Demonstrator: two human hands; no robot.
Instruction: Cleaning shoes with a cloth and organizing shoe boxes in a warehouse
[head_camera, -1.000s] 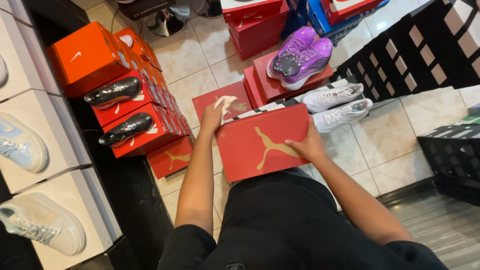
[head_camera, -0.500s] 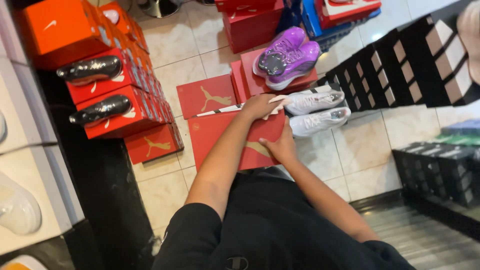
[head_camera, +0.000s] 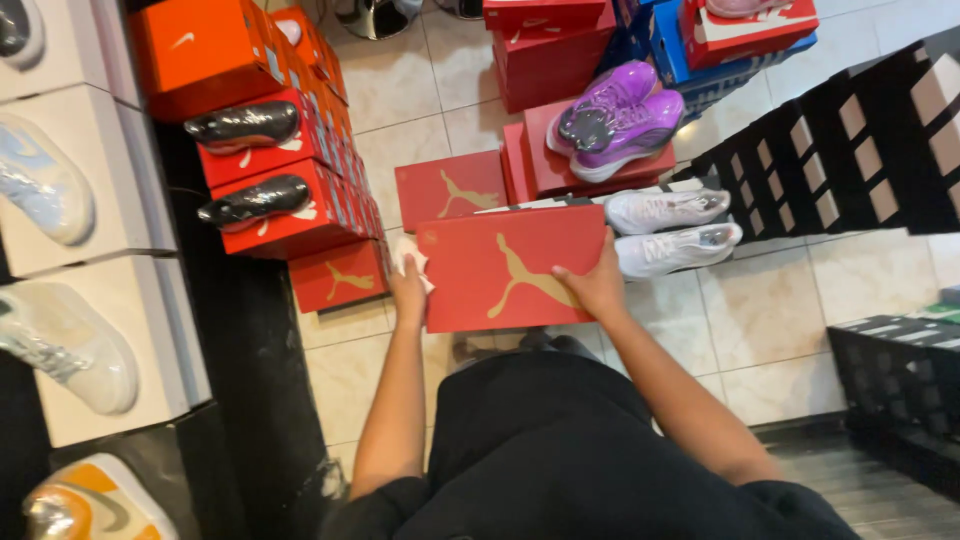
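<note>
Left hand (head_camera: 408, 290) moved to red box (head_camera: 500, 262) edge (right hand (head_camera: 597, 285) opp.).

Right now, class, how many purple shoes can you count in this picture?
2: a pair of purple shoes lying side by side on a red box, beyond the red box lid both hands hold. Others may be hidden.

Contents of the flat red cardboard shoebox (head_camera: 510, 265) hidden under its closed lid. Left hand (head_camera: 408, 290) partly masked by a scrap of white tissue paper (head_camera: 412, 258); left fingers behind the box's left edge, unseen. Right palm pressed flat, underside unseen. Near edge of the box covered by the black-clad torso (head_camera: 560, 450). Far right, pale pink shoe (head_camera: 745, 6) cut off by the top edge. Near left, orange-and-silver sneaker (head_camera: 85, 500) cropped at the bottom edge. Far left, dark shoe (head_camera: 18, 25) clipped at the corner.
</note>
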